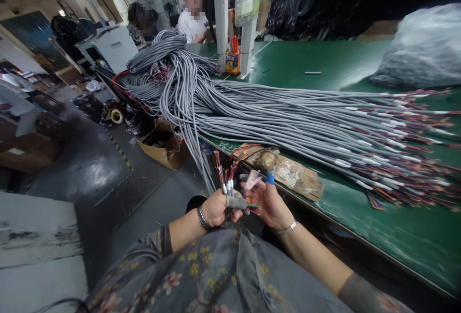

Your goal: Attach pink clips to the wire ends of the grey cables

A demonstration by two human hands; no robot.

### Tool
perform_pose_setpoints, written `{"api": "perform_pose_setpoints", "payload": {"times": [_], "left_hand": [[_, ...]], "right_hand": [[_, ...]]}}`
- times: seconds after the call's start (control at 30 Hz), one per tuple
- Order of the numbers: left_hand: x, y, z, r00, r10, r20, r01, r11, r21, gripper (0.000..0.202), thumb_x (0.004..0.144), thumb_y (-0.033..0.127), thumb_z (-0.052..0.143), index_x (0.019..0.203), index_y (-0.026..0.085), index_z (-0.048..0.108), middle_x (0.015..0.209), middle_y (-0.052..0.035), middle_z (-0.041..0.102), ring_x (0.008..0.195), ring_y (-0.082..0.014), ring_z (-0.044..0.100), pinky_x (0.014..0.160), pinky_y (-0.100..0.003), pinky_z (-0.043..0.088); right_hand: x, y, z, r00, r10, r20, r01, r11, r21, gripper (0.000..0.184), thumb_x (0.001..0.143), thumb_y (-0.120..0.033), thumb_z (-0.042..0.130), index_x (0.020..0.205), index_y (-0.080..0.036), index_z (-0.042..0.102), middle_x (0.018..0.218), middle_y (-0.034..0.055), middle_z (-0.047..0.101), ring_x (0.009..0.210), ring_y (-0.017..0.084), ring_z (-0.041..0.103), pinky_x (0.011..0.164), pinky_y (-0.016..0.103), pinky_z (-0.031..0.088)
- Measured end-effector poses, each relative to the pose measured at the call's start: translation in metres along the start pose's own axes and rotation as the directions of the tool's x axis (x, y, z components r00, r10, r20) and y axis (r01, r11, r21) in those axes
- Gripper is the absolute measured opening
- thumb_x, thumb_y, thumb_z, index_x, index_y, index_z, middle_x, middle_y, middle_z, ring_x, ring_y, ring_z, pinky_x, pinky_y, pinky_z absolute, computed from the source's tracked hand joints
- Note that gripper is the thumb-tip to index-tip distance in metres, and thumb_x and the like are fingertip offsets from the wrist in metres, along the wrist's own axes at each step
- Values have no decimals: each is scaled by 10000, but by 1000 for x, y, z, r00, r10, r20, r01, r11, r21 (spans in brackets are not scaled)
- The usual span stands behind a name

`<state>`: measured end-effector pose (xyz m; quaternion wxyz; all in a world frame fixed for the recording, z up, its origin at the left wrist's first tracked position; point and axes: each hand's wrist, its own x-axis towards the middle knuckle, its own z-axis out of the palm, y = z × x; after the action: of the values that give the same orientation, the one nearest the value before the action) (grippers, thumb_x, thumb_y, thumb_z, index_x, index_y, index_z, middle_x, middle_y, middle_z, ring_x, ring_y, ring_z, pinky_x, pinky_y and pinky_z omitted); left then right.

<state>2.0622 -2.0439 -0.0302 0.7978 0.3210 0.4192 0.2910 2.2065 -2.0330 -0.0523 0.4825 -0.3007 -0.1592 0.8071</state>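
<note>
My left hand (218,207) is closed around several grey cables near their ends. White sleeves (228,187) and fanned-out coloured wires (219,165) stick up above the fist, and a grey covering wraps one finger. More coloured wire ends (255,208) point from this hand towards my right palm. Close beside it, my right hand (272,206) is palm up with its thumb raised away from the curled fingers. Blue tape (270,178) covers the thumb tip. Its fingers are partly hidden by a pale pinkish wrap and the wires; whether they touch a wire is unclear.
A long bundle of grey cables (252,106) lies across the green table (360,226), coiled at its far left end. Taped cardboard (298,178) sits at the table edge. An open box (162,147) stands on the floor. Behind the posts is another person (192,25).
</note>
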Motion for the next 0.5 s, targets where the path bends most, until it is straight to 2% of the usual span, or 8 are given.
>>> {"api": "perform_pose_setpoints", "payload": {"times": [0.13, 0.23, 0.37, 0.43, 0.5], "left_hand": [[-11, -5, 8, 994, 81, -76, -81, 997, 10, 386, 471, 422, 808, 489, 152, 531, 366, 3, 505, 306, -85, 404, 351, -220, 304], [-13, -6, 13, 978, 140, -154, -140, 990, 9, 366, 480, 413, 801, 502, 153, 544, 377, 2, 518, 313, -84, 403, 364, -228, 309], [-9, -6, 18, 944, 201, -263, -210, 978, -7, 352, 497, 418, 784, 527, 153, 554, 372, 11, 507, 319, -81, 403, 369, -225, 284], [-8, -5, 19, 939, 202, -277, -218, 976, -27, 349, 489, 413, 788, 552, 152, 564, 380, 17, 508, 328, -80, 402, 373, -226, 293], [-7, -4, 20, 942, 188, -279, -210, 976, -51, 352, 474, 402, 795, 557, 157, 557, 386, 22, 508, 335, -78, 401, 376, -227, 309]], "right_hand": [[-5, -3, -2, 998, 23, 63, -21, 999, -24, 521, 563, -656, 787, 804, -204, 690, 760, 9, 642, 564, 100, 524, 493, 217, 474], [-5, -4, -1, 1000, -8, -1, 8, 996, -89, 450, 578, -582, 818, 774, -201, 682, 677, -11, 604, 534, 90, 496, 457, 201, 434], [-2, -2, 2, 990, -94, -102, 80, 987, -137, 511, 558, -603, 815, 808, -179, 681, 712, 10, 627, 562, 100, 489, 471, 220, 417], [-1, 0, 2, 979, -161, -129, 133, 971, -200, 524, 550, -631, 803, 756, -172, 661, 634, -1, 586, 537, 103, 460, 456, 228, 382], [0, 3, 1, 943, -277, -183, 217, 931, -294, 532, 527, -653, 801, 650, -174, 606, 534, -28, 505, 490, 89, 403, 448, 226, 338]]}}
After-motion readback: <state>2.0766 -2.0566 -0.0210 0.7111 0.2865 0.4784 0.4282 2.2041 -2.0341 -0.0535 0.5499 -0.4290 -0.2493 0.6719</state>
